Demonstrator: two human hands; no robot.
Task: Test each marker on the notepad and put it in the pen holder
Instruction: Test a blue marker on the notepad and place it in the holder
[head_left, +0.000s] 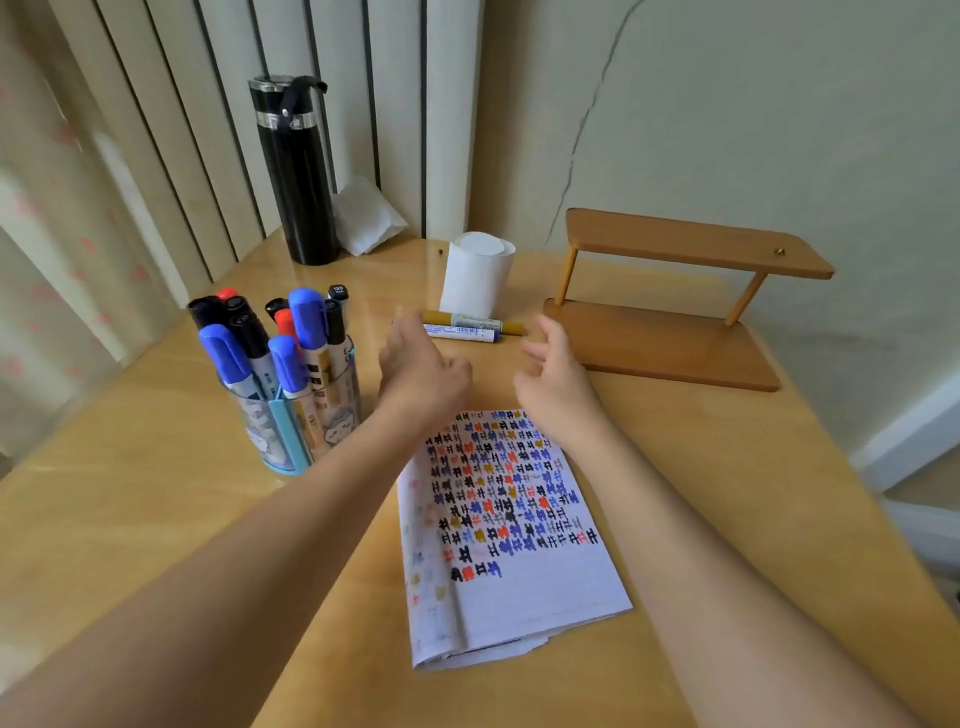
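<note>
Flat on table (156, 493), long axes L–R: gold marker (472, 321), blue marker (462, 333) w/ white barrel, blue end R. Left hand (421, 369) blurred near its L end, prob. gripping nothing; right hand (558, 384) spread, empty.

Two markers (467, 318), seemingly capped, beyond notepad (545, 582)

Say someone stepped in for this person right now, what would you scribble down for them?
Left hand and right hand: both empty, hovering past the notepad, close to the yellow marker and blue marker lying on the desk.
Done: many other markers stand in the pen holder; the notepad carries rows of test marks.
Left: test those two, then stow them.
</note>
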